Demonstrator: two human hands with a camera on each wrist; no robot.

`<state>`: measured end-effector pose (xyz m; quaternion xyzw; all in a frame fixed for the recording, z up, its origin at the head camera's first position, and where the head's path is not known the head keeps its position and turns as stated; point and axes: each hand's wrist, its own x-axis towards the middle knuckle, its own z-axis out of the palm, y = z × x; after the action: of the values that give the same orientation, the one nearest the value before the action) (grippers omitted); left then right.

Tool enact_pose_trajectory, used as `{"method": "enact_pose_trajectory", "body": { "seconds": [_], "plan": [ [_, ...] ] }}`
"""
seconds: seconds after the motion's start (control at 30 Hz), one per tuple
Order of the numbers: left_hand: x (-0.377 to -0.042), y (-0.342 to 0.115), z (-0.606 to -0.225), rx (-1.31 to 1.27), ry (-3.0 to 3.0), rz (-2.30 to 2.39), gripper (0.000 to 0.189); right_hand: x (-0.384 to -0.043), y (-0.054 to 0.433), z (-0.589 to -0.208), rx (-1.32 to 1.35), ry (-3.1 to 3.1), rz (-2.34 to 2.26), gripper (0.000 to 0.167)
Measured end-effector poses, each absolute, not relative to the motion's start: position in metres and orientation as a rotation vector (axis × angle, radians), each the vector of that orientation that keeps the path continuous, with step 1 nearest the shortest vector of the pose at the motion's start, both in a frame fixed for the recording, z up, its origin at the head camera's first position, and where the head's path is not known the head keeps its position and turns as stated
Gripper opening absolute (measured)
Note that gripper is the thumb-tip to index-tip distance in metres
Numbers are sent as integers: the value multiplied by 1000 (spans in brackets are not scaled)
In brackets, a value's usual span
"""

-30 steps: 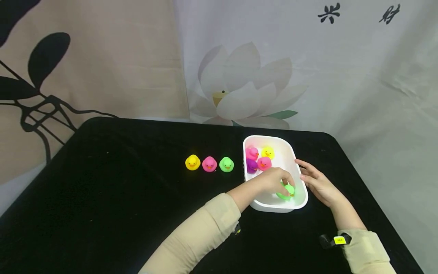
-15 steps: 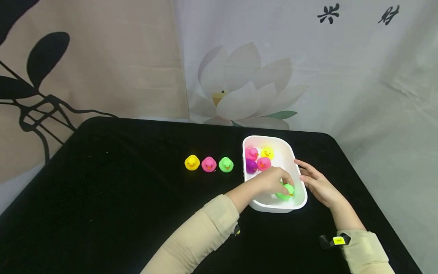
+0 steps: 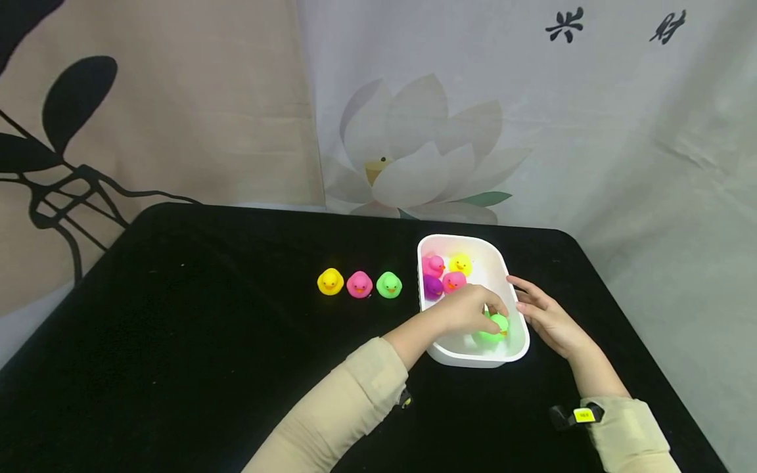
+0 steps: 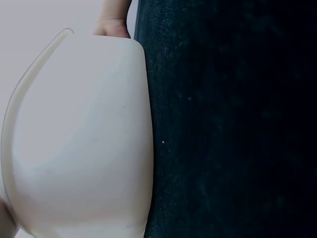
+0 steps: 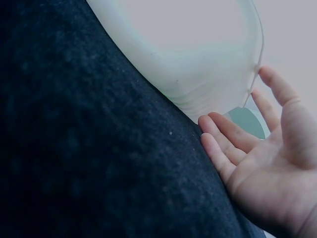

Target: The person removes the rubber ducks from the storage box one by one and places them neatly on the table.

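Note:
A white plastic bin stands on the black-covered table. Inside its near end my left hand reaches over the left rim and pinches a green rubber duck between thumb and fingers. Along the bin's right side, my right hand touches the rim and outer wall with nearly straight fingers; the right wrist view shows this palm facing the bin wall. In the left wrist view the bin's outer wall covers the green duck and most of the left hand.
Farther back in the bin sit a yellow duck, a purple duck and two pink ducks, one a front pink duck. Left of it, yellow, pink and green ducks stand in a row. A printed curtain hangs behind.
The hands and bin keep nearly the same places; the whole view shifts slightly. My left hand stays on the green duck, its fingers and wrist moving only a little.

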<state>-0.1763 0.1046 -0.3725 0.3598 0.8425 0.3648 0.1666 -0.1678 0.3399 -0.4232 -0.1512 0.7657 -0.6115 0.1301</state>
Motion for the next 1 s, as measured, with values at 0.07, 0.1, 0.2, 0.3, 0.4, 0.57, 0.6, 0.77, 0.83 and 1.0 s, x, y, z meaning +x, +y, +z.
{"method": "enact_pose_trajectory", "body": {
  "seconds": [0.07,0.1,0.2,0.3,0.4,0.57,0.6,0.77,0.83,1.0],
  "plan": [
    [-176,103,-372,1032,2405,1052,32,-168,340,-423,-444,2217,-1783,52],
    [-176,103,-372,1037,2406,1065,32,-168,340,-423,-444,2215,-1785,52],
    [-175,101,-371,1050,2405,1104,32,-168,340,-423,-445,2208,-1788,52],
    [-175,99,-370,1072,2386,1171,32,-168,340,-422,-446,2205,-1787,52],
    [-174,96,-367,1108,2365,1238,31,-168,340,-423,-442,2204,-1788,52],
    [-170,90,-359,1183,2342,1309,29,-169,340,-422,-430,2179,-1802,52],
    [-170,89,-358,1192,2338,1317,29,-169,340,-422,-428,2173,-1805,52],
    [-164,84,-349,1228,2316,1346,29,-169,340,-421,-436,2153,-1812,52],
    [-162,82,-345,1240,2310,1350,31,-169,340,-421,-441,2153,-1809,52],
    [-156,74,-335,1282,2300,1365,30,-169,339,-420,-445,2153,-1809,51]
  ]
}}
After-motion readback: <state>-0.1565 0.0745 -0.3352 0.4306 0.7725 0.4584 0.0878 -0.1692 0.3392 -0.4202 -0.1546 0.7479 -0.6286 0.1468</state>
